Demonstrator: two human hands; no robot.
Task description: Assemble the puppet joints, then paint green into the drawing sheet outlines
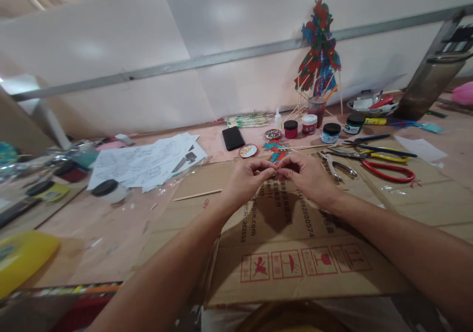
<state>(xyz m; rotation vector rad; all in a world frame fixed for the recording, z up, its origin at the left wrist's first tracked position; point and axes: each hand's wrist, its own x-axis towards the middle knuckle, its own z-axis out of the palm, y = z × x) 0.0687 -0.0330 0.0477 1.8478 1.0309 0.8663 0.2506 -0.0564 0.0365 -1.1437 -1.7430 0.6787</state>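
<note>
My left hand [254,174] and my right hand [303,173] meet fingertip to fingertip above a flattened cardboard sheet [229,273]. Thumb and index finger are pinched on both sides, and what they grip is too small to make out. Just beyond the fingertips is a blue and red painted cutout [276,149], partly hidden by my hands. A thin wooden stick [310,148] runs to the right from beside it. Another wooden stick [197,194] lies on the cardboard, its right end at my left hand.
Pliers with red handles [391,171] and other cutting tools lie right. Paint jars [330,133], a glitter dish [248,150] and a black phone [233,138] stand behind. A painted paper tree [320,51] leans at the wall. Printed sheets [144,162] lie left.
</note>
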